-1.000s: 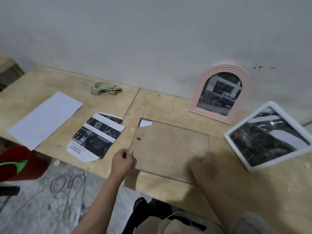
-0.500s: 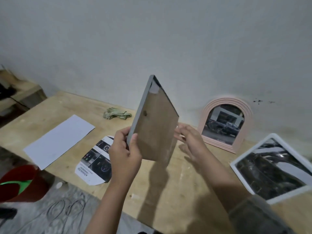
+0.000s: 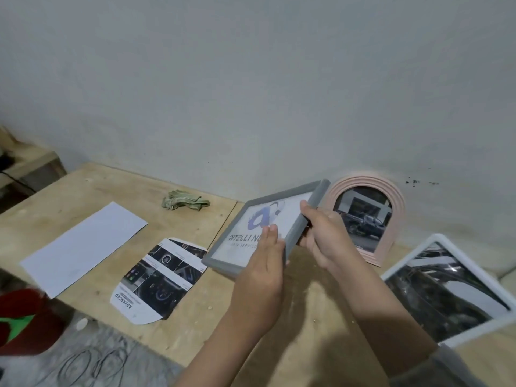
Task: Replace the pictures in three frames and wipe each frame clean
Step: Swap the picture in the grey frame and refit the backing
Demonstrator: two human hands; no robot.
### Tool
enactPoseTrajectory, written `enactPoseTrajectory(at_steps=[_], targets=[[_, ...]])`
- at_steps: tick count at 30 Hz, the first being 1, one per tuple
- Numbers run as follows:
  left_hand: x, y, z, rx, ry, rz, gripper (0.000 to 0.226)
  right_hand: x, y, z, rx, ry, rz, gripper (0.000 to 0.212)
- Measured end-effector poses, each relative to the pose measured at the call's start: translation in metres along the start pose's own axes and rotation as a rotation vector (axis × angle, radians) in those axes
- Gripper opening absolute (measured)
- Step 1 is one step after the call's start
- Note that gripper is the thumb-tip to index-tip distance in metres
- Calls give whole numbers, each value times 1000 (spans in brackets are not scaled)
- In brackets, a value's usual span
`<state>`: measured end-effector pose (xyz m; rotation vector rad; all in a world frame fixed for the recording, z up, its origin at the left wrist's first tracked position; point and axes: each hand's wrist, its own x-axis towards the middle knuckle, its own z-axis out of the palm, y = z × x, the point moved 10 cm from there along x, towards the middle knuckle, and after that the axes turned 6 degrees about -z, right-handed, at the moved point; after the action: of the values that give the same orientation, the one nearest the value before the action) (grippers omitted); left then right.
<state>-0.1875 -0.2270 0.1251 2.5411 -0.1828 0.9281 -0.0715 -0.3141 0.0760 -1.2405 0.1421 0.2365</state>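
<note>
I hold a grey picture frame (image 3: pixel 240 236) face up above the wooden table (image 3: pixel 83 196); it shows a white picture with a blue logo. My left hand (image 3: pixel 262 275) lies over its near right part, fingers on the glass. My right hand (image 3: pixel 324 236) grips its right edge. A pink arched frame (image 3: pixel 391 208) leans on the wall behind. A white frame (image 3: pixel 502 317) with a dark picture lies at the right. A crumpled green cloth (image 3: pixel 185 203) sits near the wall.
A cut-out printed picture (image 3: pixel 159 277) and a blank white sheet (image 3: pixel 83 247) lie on the table's left part. A red object (image 3: pixel 25 322) and loose cables (image 3: pixel 92 364) are on the floor at the lower left. The wall stands close behind the table.
The grey frame lay back up on the table, then was lifted on edge, and is now turned face up between both hands.
</note>
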Motion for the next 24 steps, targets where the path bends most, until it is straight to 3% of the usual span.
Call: enactPoseTrajectory(at_steps=[6, 8, 10, 13, 16, 19, 21, 24], targets=[[-18, 8, 31, 48, -167, 83, 32, 1, 24, -39, -8, 242, 54, 12], [-25, -2, 37, 17, -242, 45, 51, 2, 29, -57, -58, 316, 48, 15], [-25, -33, 28, -43, -215, -92, 72, 1, 27, -73, -147, 363, 36, 19], [-22, -112, -7, -106, -44, -372, 70, 0, 29, -91, -195, 369, 42, 20], [-32, -192, -41, -134, 61, -817, 72, 3, 33, -103, -244, 371, 10, 24], [-54, -235, -34, -229, -128, -1103, 53, 7, 41, -102, -331, 332, -16, 30], [-65, -241, -19, -460, -222, -1190, 41, 9, 48, -95, -369, 294, -24, 31], [-95, -255, -10, -533, -276, -1284, 42, 16, 62, -84, -415, 254, -18, 28]])
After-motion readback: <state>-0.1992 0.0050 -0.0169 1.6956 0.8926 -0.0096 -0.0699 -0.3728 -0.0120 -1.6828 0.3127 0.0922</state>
